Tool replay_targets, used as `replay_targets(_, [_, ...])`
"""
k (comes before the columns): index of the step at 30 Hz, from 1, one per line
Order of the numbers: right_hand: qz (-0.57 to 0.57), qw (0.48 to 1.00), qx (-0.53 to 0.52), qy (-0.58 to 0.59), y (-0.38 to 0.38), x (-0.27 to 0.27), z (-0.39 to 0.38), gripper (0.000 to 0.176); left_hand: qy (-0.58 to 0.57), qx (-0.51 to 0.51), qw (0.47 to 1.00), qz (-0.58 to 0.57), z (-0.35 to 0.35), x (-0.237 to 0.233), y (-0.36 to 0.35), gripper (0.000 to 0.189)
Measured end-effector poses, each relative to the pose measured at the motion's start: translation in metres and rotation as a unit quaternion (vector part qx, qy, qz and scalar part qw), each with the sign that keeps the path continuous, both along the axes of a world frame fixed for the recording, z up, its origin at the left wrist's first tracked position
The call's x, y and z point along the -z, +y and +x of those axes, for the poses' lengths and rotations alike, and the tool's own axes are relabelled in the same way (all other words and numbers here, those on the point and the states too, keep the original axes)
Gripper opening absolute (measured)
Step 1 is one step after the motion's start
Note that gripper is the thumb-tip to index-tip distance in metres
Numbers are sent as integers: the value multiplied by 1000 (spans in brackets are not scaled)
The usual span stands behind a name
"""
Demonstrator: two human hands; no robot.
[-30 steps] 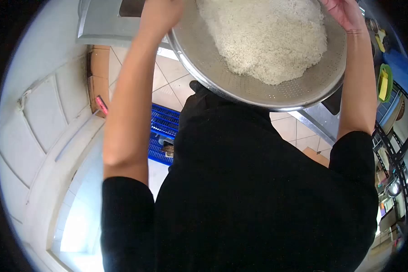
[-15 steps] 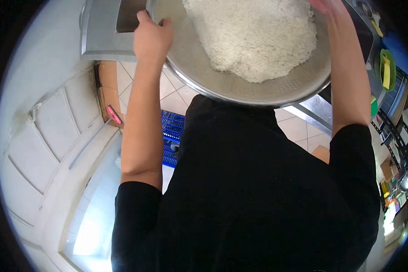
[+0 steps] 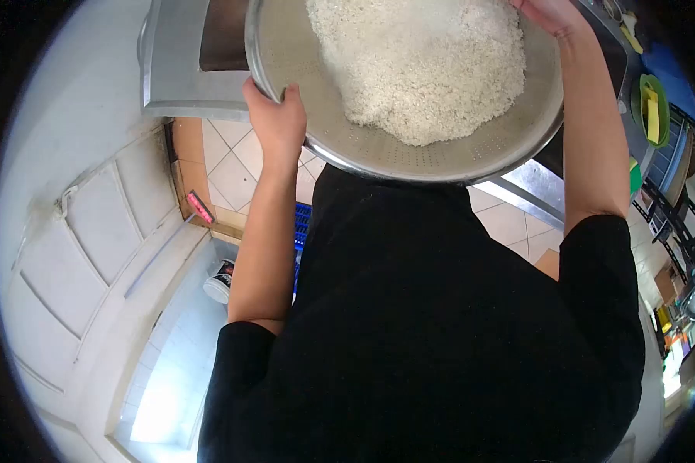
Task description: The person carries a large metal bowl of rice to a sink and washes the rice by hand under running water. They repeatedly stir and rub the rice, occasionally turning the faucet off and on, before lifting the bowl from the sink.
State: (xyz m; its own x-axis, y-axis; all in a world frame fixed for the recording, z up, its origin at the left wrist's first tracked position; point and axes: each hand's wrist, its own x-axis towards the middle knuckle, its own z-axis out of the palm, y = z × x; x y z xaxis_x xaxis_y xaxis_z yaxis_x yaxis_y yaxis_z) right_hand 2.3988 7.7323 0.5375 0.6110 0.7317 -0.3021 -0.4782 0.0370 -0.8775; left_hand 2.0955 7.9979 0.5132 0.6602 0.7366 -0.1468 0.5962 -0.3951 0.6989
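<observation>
A large perforated metal colander (image 3: 286,54) fills the upper middle of the view, with a heap of white rice (image 3: 425,69) in it. My left hand (image 3: 278,119) is closed on the colander's rim at the lower left, thumb over the edge. At the top, my right hand (image 3: 548,14) reaches over the colander's right side. Its fingers stretch toward the right edge of the rice and are partly cut off by the frame. The colander's front rim is close against my black shirt.
A steel sink counter (image 3: 193,96) stands at the upper left. Blue crates (image 3: 303,224) and a white bucket (image 3: 219,284) are on the left side. A pink-headed brush (image 3: 200,207) leans by the wall. On the right, a green basket (image 3: 654,110) holds something yellow.
My left hand has moved down and right along the colander's rim. My right hand has shifted slightly left toward the rice. The heap's right edge has drawn a little left.
</observation>
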Motion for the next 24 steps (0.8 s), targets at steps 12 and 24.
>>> replay_targets(12, [-19,918,349,-187,19,49,27,28,110,51,992,-34,84,8,42,51])
replay_targets(24, [-128,891,399,-177,51,60,22,29,6,223,973,-62,138,22,76,45])
